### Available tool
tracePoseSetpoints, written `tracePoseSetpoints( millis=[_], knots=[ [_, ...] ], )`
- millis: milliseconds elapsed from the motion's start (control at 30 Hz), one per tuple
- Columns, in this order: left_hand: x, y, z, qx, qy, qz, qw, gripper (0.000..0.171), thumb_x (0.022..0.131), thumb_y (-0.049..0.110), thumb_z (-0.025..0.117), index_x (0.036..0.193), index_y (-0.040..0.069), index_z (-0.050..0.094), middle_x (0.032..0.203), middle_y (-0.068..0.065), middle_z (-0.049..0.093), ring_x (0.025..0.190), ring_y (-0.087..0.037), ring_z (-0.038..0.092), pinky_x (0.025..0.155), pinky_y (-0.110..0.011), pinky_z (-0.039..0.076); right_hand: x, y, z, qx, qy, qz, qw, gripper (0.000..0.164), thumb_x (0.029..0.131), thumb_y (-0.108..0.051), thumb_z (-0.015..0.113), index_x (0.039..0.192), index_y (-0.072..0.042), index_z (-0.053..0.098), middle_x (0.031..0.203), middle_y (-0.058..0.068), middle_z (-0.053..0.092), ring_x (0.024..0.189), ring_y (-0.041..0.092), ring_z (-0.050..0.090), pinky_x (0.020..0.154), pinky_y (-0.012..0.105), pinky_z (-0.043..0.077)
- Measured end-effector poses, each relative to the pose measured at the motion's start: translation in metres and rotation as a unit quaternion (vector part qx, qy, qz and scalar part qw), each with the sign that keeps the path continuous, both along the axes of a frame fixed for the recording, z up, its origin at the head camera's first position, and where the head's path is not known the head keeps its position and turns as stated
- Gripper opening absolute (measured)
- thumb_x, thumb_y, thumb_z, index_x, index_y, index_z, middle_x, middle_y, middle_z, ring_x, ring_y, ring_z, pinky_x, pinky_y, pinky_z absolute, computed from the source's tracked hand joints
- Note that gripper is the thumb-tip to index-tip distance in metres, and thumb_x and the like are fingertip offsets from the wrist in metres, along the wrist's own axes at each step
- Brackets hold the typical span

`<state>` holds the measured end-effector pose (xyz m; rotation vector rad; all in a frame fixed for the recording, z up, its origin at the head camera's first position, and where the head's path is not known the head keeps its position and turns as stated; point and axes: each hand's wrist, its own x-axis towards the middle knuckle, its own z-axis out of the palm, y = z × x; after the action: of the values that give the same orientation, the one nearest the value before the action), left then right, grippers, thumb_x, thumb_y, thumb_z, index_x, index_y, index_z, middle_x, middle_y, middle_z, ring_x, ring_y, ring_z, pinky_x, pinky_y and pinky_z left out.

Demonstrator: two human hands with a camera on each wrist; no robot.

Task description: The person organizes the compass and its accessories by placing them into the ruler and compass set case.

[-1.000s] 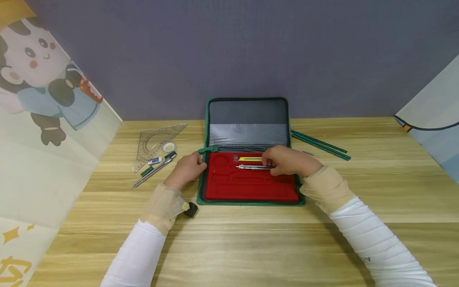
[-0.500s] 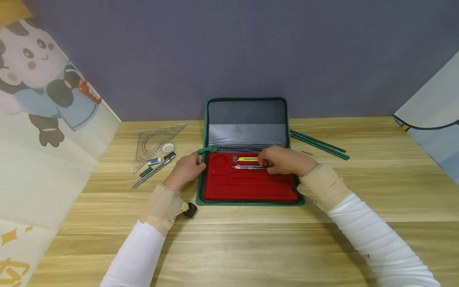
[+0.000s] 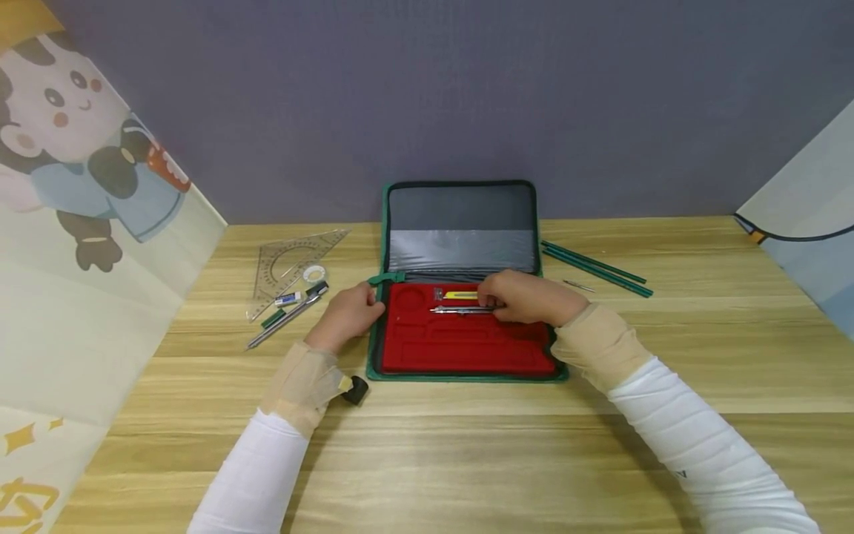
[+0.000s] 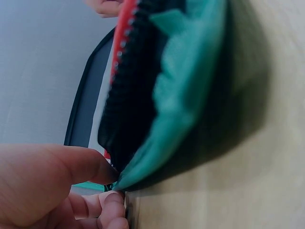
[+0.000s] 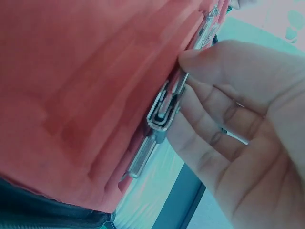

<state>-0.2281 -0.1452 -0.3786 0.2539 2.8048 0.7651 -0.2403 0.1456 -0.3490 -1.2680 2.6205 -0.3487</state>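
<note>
A green zip case (image 3: pixel 467 377) lies unfolded on the table, its lower half filled by a red moulded insert (image 3: pixel 474 356). My left hand (image 3: pixel 348 315) pinches the case's left edge; in the left wrist view, thumb and fingers close on the green edge (image 4: pixel 167 138) beside the zip. Over the insert's upper part, my right hand (image 3: pixel 527 297) holds a silver drawing compass (image 3: pixel 457 310) lying crosswise. The right wrist view shows the compass's U-shaped head (image 5: pixel 159 114) between thumb and fingers. Just above it sits a yellow utility knife (image 3: pixel 460 295), its right end hidden by the hand.
Left of the case lie a clear set square (image 3: pixel 260 278), a white ring-shaped roll (image 3: pixel 314 274), an eraser (image 3: pixel 288 299), a small green piece (image 3: pixel 273 319) and another compass (image 3: pixel 287 317). Two green pencils (image 3: pixel 600 274) and a thin metal piece (image 3: pixel 578 286) lie right.
My right hand has shifted slightly left with the compass, whose tip lies further left over the red insert. The left hand stays on the case edge.
</note>
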Motion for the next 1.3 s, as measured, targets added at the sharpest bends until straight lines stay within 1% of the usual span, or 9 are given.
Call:
tracePoseSetpoints(
  millis=[267, 533, 733, 967, 1300],
  knots=[
    [-0.0017, 0.0007, 0.0009, -0.003, 0.002, 0.003, 1.0000, 0.013, 0.087, 0.018, 0.048, 0.084, 0.006, 0.045, 0.061, -0.005, 0.048, 0.057, -0.019, 0.047, 0.056, -0.031, 0.038, -0.0010, -0.0017, 0.0000, 0.009, 0.006, -0.001, 1.000, 0.014, 0.076, 0.004, 0.062, 0.086, -0.006, 0.061, 0.080, 0.001, 0.058, 0.070, 0.013, 0.050, 0.065, 0.029, 0.045],
    [-0.0023, 0.0015, 0.0024, -0.003, 0.000, 0.004, 1.0000, 0.013, 0.087, 0.018, 0.048, 0.084, 0.006, 0.045, 0.060, -0.004, 0.048, 0.057, -0.019, 0.048, 0.057, -0.031, 0.039, -0.0014, 0.0002, -0.0016, -0.015, 0.004, 0.000, 1.000, 0.015, 0.076, 0.006, 0.063, 0.086, -0.006, 0.062, 0.080, 0.001, 0.058, 0.071, 0.014, 0.051, 0.066, 0.030, 0.045],
    [-0.0026, 0.0016, 0.0021, -0.001, -0.002, 0.006, 1.0000, 0.013, 0.087, 0.018, 0.048, 0.084, 0.006, 0.045, 0.061, -0.004, 0.048, 0.057, -0.019, 0.048, 0.056, -0.031, 0.039, -0.0013, -0.0002, -0.0031, -0.031, 0.008, 0.000, 0.999, 0.019, 0.076, 0.011, 0.056, 0.080, -0.007, 0.061, 0.075, 0.000, 0.057, 0.068, 0.014, 0.048, 0.063, 0.028, 0.044],
    [-0.0027, 0.0012, 0.0024, -0.007, 0.007, 0.003, 0.9999, 0.013, 0.087, 0.018, 0.048, 0.083, 0.006, 0.045, 0.064, -0.005, 0.048, 0.058, -0.020, 0.048, 0.057, -0.031, 0.039, 0.0004, -0.0021, -0.0009, -0.026, -0.002, -0.003, 1.000, 0.020, 0.077, 0.012, 0.055, 0.079, -0.008, 0.060, 0.073, -0.001, 0.055, 0.066, 0.013, 0.046, 0.062, 0.027, 0.043],
    [-0.0022, 0.0008, 0.0008, -0.002, -0.003, 0.004, 1.0000, 0.014, 0.088, 0.019, 0.048, 0.084, 0.006, 0.045, 0.063, -0.005, 0.048, 0.057, -0.019, 0.048, 0.056, -0.031, 0.039, 0.0013, -0.0026, -0.0009, -0.020, -0.005, -0.008, 1.000, 0.017, 0.078, 0.009, 0.056, 0.080, -0.007, 0.061, 0.074, 0.000, 0.056, 0.066, 0.013, 0.047, 0.062, 0.027, 0.044]
  ],
)
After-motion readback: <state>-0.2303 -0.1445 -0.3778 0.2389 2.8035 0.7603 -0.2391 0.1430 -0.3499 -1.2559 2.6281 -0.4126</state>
